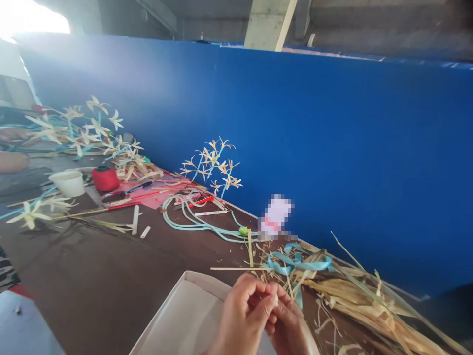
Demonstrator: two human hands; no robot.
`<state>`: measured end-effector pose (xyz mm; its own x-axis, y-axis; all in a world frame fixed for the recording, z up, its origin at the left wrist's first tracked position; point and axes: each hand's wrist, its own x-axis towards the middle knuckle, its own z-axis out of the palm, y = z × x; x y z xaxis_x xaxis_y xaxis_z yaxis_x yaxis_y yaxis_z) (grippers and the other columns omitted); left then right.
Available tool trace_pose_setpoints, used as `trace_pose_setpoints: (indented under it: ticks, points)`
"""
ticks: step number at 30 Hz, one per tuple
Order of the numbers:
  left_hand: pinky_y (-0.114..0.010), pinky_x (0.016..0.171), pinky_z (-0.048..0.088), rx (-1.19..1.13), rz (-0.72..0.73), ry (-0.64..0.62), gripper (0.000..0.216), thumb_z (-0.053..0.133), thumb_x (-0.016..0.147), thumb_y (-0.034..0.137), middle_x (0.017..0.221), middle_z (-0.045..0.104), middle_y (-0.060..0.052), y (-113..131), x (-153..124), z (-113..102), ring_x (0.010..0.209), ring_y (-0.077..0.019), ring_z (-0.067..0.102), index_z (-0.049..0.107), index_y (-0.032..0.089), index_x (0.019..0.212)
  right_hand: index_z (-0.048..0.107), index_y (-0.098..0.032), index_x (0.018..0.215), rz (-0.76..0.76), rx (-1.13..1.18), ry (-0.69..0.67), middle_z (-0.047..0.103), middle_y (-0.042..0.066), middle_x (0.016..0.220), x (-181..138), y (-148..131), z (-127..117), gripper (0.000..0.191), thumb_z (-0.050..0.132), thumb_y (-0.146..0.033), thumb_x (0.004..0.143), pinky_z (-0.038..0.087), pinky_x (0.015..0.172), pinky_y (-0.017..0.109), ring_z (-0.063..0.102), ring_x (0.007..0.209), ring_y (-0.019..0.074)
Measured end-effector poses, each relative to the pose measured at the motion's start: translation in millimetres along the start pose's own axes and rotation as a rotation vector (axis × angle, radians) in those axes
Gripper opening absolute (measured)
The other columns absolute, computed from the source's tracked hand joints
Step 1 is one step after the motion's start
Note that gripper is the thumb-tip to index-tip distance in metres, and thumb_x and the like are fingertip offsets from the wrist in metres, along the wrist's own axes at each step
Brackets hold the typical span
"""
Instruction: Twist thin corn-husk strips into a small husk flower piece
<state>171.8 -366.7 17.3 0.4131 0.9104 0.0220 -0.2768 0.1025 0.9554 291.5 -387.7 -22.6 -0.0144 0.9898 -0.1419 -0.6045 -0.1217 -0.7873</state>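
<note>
A: What are the hands doing?

B: The left hand is curled nearly closed, its thumb and forefinger pinched together at the tips. The right hand is curled against it, with its fingertips meeting the left's.

A: Holding anything?

B: A small pale piece, caught right where the fingertips come together. The fingers cover most of it, so I can't tell its full shape.

A: So it lies between the two hands?

B: Yes, at the fingertips, above the table.

A: And just around them?

B: A shallow white tray sits below and to the left, partly hidden by the left hand. Just beyond the fingers lies a thin pale stick. Light-blue ribbon lies loosely on the scraps past the right hand, with dry husks heaped to the right.

A: Further out?

B: Looped pale-blue cords, then a cluster of pale flowers up against the blue panel. Well off to the left, a red spool stands near a white cup, and another person's arm shows at the edge.
</note>
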Motion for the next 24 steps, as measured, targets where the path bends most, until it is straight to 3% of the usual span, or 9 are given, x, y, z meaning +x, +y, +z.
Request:
trace_pose_setpoints:
  ticks: [7, 15, 20, 24]
  points:
    - [-0.025, 0.046, 0.049, 0.030, 0.017, 0.054, 0.028, 0.063, 0.074, 0.043, 0.079, 0.055, -0.005, -3.2, 1.8, -3.2, 0.051, -0.0127, 0.059, 0.060, 0.016, 0.066, 0.059, -0.021, 0.072, 0.035, 0.004, -0.031, 0.036, -0.006, 0.047, -0.1, -0.4, 1.0, 0.026, 0.078, -0.037, 0.064, 0.019, 0.043, 0.019, 0.026, 0.044, 0.0052]
    - [-0.024, 0.047, 0.048, -0.057, -0.100, 0.074, 0.026, 0.066, 0.071, 0.036, 0.053, 0.060, -0.003, 7.7, 1.6, -2.1, 0.046, -0.0147, 0.059, 0.054, 0.014, 0.064, 0.058, -0.019, 0.070, 0.008, 0.019, -0.006, 0.039, -0.006, 0.052, -2.5, -2.6, 6.0, 0.021, 0.076, -0.029, 0.068, 0.020, 0.045, 0.020, 0.029, 0.046, 0.0052]
    - [-0.027, 0.051, 0.049, -0.060, -0.193, 0.020, 0.032, 0.066, 0.069, 0.043, 0.052, 0.062, -0.005, 15.5, 2.2, -5.1, 0.050, -0.0176, 0.061, 0.051, 0.015, 0.064, 0.057, -0.019, 0.071, 0.009, -0.006, -0.070, 0.040, -0.005, 0.052, 0.3, -1.0, -2.3, 0.019, 0.073, -0.028, 0.071, 0.022, 0.045, 0.020, 0.031, 0.046, 0.0059]
    - [-0.029, 0.053, 0.048, -0.043, -0.188, 0.000, 0.035, 0.066, 0.067, 0.046, 0.053, 0.062, -0.005, 19.2, 2.3, -7.9, 0.051, -0.0184, 0.061, 0.050, 0.015, 0.064, 0.056, -0.019, 0.074, -0.011, -0.066, -0.072, 0.043, -0.004, 0.054, -0.5, -1.4, -6.1, 0.015, 0.070, -0.025, 0.075, 0.026, 0.047, 0.020, 0.036, 0.049, 0.0062]
